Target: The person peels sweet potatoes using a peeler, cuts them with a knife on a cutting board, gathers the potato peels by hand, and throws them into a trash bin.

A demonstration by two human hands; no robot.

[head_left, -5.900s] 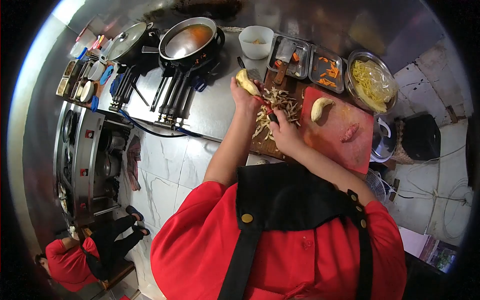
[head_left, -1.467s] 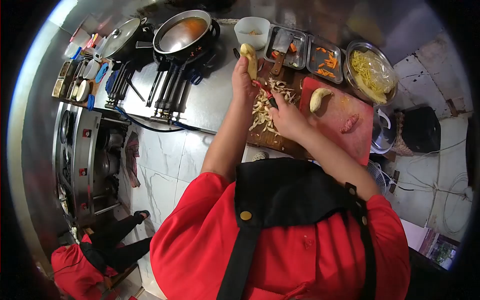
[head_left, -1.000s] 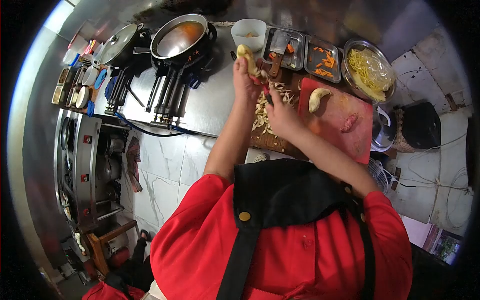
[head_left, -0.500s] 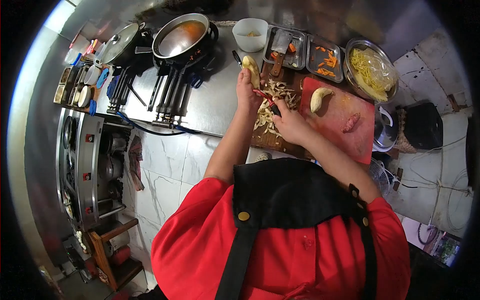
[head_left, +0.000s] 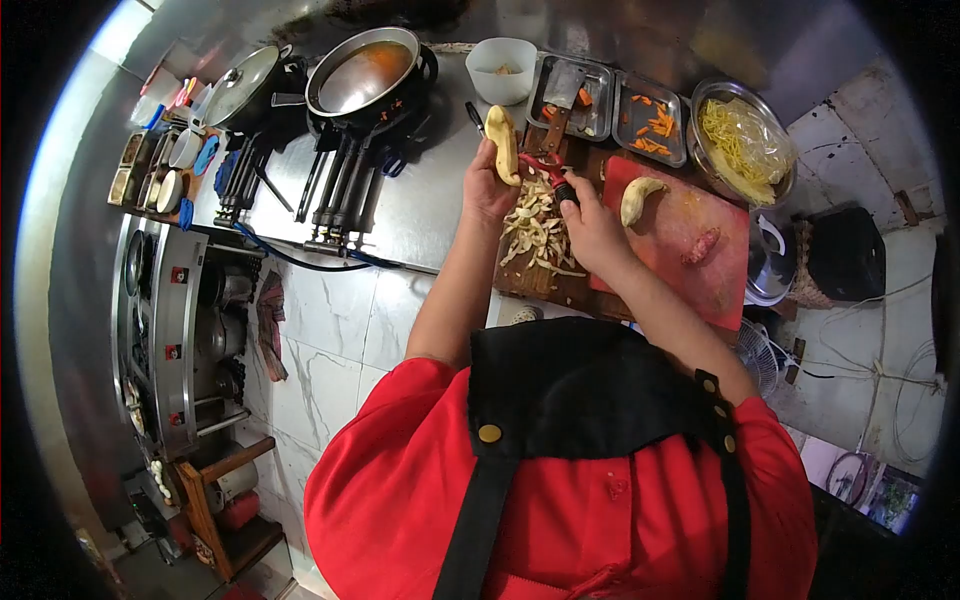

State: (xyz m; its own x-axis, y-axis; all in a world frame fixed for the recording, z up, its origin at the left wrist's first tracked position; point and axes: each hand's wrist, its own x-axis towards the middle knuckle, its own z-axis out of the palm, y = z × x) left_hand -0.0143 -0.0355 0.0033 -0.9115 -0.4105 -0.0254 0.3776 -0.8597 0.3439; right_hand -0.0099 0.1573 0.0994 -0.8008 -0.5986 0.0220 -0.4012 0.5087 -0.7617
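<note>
My left hand (head_left: 486, 188) is closed around the lower part of a pale yellow peeled sweet potato (head_left: 503, 145), which stands upright in it. In my right hand (head_left: 597, 230) is a peeler (head_left: 545, 165) with a red head and dark handle, its head just right of the sweet potato; I cannot tell if they touch. Beneath both hands, a heap of peelings (head_left: 540, 228) covers part of the wooden board (head_left: 530, 282). A second peeled sweet potato (head_left: 638, 202) and a reddish-skinned piece (head_left: 701, 247) lie on the red cutting board (head_left: 675, 282).
Behind the boards stand a white tub (head_left: 500, 70), a metal tray with a cleaver (head_left: 562, 85), a tray of carrot pieces (head_left: 650, 122) and a bowl of yellow noodles (head_left: 745, 140). A pan of liquid (head_left: 362, 78) and a lidded pan (head_left: 243, 88) sit on burners at left.
The peeler has come away from the sweet potato, to the right and up, with my right hand. My left hand has turned the sweet potato a little, showing more of its pale side.
</note>
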